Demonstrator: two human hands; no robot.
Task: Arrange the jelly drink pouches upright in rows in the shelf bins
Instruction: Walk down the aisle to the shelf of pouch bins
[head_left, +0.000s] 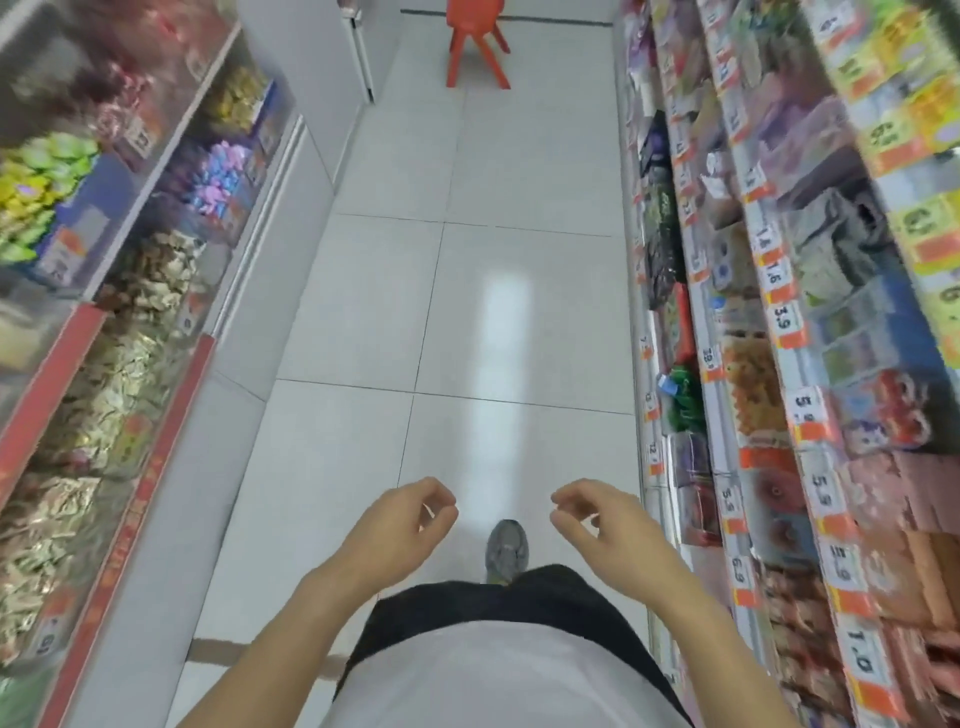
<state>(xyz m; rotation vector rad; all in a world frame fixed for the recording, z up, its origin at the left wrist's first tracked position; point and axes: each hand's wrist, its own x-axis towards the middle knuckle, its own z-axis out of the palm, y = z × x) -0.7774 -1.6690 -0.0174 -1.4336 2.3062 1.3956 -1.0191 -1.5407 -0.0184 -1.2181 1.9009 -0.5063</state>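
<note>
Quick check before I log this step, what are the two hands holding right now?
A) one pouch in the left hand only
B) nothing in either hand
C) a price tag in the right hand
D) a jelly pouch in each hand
B: the left hand and the right hand both hang over the aisle floor with fingers loosely curled and nothing between them.

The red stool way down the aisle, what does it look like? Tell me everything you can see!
The red stool stands upright on the pale tiled floor at the far end of the aisle, near the top edge of the picture. It looks like one piece of shiny orange-red plastic. Its legs splay outward toward the floor. The seat is cut off by the picture's edge, so its top cannot be seen. Nothing rests against it and neither hand is anywhere near it.
</note>
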